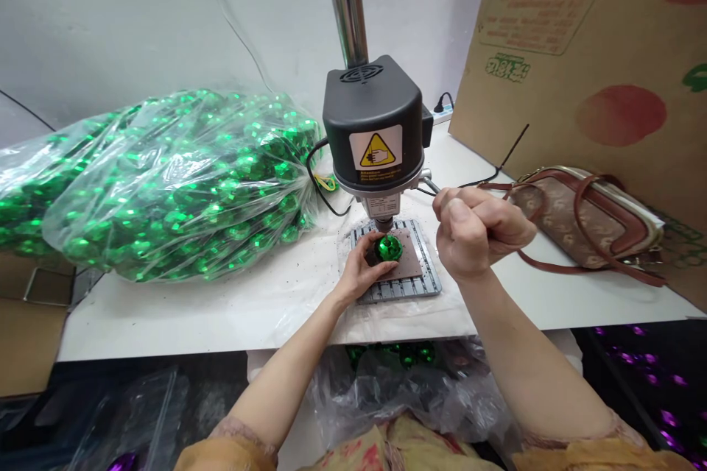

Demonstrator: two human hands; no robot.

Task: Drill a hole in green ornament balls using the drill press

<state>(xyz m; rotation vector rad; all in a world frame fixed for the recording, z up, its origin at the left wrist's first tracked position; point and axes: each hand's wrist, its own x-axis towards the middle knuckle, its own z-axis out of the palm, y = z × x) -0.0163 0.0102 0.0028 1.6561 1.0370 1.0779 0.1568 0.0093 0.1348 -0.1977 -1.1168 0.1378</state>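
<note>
White wall (121, 22) stood behind the press (375, 125), whose steel column (345, 7) rose in front of it, and a white worktop (221, 316) spread out under the press. A yellow warning label (377, 151) faced forward on its black housing. Beneath the press lay a slotted base (429, 285) with a brownish pad (409, 250) on it, and over that pad, directly below the chuck (383, 224), was a shiny green ball (391, 249). Whether the chuck touched the ball could not be told.

The hands were apart. The left hand (361, 265) was curled around the ball from the left, thumb on the near side and fingers on the far side. To the right of the press, the right hand (478, 228) was clenched in a fist around the end of its lever (432, 184), higher than the ball.

Left of the press, a big clear bag (182, 184) full of green balls lay on the worktop. To the right of the press sat a patterned purse (585, 224) with brown straps, and behind the purse stood a tall carton (541, 81) with red spots. Nearer the person than the press, below the worktop's edge, clear plastic (414, 394) lay bunched with more green balls beside it. Purple balls (652, 359) showed far down to the right of the press.
</note>
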